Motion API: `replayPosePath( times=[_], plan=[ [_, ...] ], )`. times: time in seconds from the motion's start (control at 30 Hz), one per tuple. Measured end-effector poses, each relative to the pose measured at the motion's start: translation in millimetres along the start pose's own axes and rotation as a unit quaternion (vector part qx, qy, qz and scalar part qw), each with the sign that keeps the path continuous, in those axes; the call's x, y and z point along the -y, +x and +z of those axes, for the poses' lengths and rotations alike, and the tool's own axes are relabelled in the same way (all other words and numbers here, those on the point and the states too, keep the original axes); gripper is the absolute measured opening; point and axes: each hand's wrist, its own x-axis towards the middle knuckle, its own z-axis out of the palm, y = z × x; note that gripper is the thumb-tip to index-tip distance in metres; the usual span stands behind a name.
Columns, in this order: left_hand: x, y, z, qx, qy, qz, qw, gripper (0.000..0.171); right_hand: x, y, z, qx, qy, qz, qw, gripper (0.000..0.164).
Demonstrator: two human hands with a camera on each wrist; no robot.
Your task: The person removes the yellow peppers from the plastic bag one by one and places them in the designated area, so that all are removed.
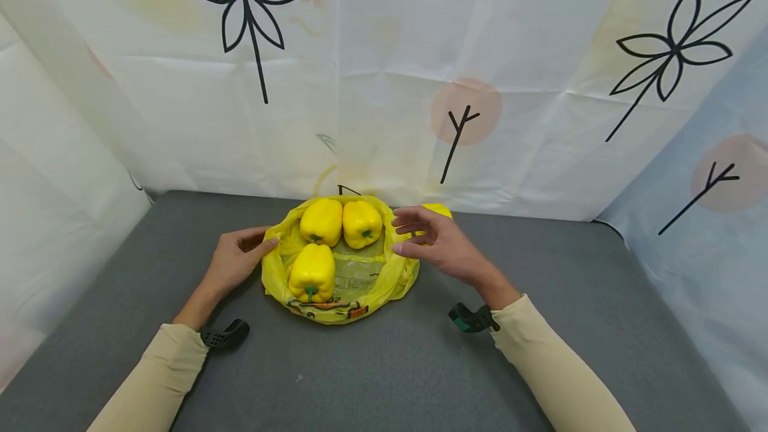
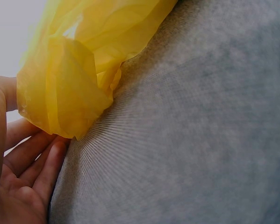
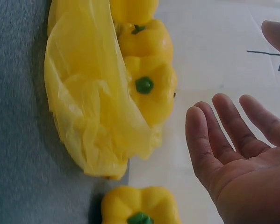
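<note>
A yellow plastic bag (image 1: 396, 279) lies with its mouth spread wide on the grey table. Inside are three yellow bell peppers, one at the front (image 1: 312, 273), one at the back left (image 1: 321, 221) and one at the back right (image 1: 363, 225). My left hand (image 1: 237, 259) pinches the bag's left rim, thumb inside and fingers outside. Above the bag's right edge, my right hand (image 1: 441, 245) holds nothing, its fingers apart in the right wrist view. Another bell pepper (image 3: 140, 205) sits outside the bag on the right, partly hidden behind the right hand in the head view.
A pale cloth (image 1: 384, 119) printed with black flowers hangs behind the grey table (image 1: 360, 379). More cloth (image 1: 720, 239) hangs along the right side. Dark bands (image 1: 225, 334) circle both wrists.
</note>
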Motion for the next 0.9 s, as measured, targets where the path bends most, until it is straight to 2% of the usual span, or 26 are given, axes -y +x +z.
replayPosePath(
  times=[0.17, 0.53, 0.9],
  plan=[
    [-1.0, 0.0, -0.2, 0.002, 0.002, 0.0, 1.0, 0.047, 1, 5, 10, 0.015, 0.02, 0.004, 1.0, 0.06],
    [-2.2, -0.9, 0.1, 0.001, 0.003, 0.003, 1.0, 0.047, 5, 19, 33, 0.038, 0.031, -0.019, 0.999, 0.064],
    [-2.4, -0.9, -0.4, 0.005, 0.007, 0.001, 1.0, 0.049, 0, 31, 56, 0.063, 0.022, -0.015, 0.998, 0.063]
  ],
)
